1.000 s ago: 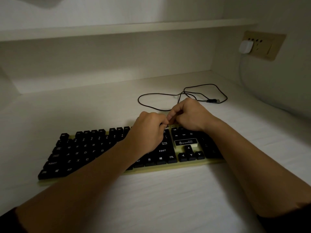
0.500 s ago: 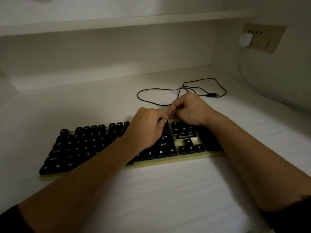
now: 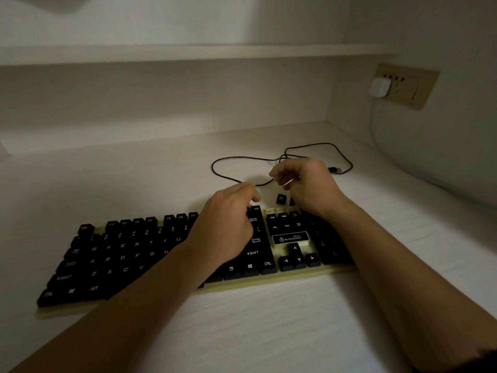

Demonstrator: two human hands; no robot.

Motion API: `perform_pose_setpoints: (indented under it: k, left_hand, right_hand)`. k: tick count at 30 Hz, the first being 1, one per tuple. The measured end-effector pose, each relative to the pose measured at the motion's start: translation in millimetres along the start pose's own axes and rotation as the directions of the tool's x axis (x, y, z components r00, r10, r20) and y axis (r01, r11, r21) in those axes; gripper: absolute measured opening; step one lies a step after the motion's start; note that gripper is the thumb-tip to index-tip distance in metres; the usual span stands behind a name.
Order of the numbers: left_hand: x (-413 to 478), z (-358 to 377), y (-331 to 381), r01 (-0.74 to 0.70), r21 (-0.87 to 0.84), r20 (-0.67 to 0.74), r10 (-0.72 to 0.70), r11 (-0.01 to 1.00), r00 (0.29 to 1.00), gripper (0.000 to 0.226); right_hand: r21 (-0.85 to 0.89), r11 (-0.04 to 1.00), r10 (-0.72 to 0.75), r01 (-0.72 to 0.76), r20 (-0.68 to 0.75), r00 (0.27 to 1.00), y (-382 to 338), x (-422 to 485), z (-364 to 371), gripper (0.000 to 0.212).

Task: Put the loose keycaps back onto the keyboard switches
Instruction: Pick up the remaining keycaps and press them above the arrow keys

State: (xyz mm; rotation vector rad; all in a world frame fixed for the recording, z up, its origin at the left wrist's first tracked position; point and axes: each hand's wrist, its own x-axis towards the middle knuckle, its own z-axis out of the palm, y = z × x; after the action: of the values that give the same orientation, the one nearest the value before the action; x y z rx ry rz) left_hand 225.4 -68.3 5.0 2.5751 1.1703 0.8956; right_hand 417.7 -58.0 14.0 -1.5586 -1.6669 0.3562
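Covering keyboard (image 3: 150, 254) keys, left hand (image 3: 228, 227) grip unclear, right hand (image 3: 309, 184) blurred, unreadable

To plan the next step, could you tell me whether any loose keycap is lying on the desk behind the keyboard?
Yes, a loose keycap lies on the desk just behind the keyboard.

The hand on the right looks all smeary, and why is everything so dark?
Head view: the room is dim, so the keyboard legends on the far left fade into shadow; the right hand is motion-blurred at the fingers; the shelf edge bows from the wide-angle lens; the loose keycap stays fairly sharp.
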Motion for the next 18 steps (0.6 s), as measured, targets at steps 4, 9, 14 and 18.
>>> perform_pose_setpoints:
  k: [4,9,14,18]
  left_hand:
    - [-0.1,-3.1,3.0,0.013,0.092,0.026,-0.015,0.996,1.000,0.043]
    - [2.1,-3.0,0.9,0.049,0.055,0.024,-0.050,0.997,0.998,0.051]
    - [18.2,-3.1,-4.4,0.115,0.034,0.086,-0.117,0.993,0.989,0.065]
    - [49.9,-0.4,-3.3,0.129,0.048,0.224,-0.136,0.991,0.965,0.051]
  right_hand:
    - [-0.045,0.998,0.035,-0.037,-0.044,0.998,6.9,3.4,-6.3,0.060]
    - [-0.042,0.998,0.038,-0.041,-0.068,0.997,13.4,3.6,-13.4,0.059]
    - [-0.037,0.999,0.018,-0.020,-0.071,0.997,14.8,3.3,-17.5,0.057]
    - [-0.022,0.999,0.033,-0.035,-0.069,0.997,16.5,3.3,-20.2,0.046]
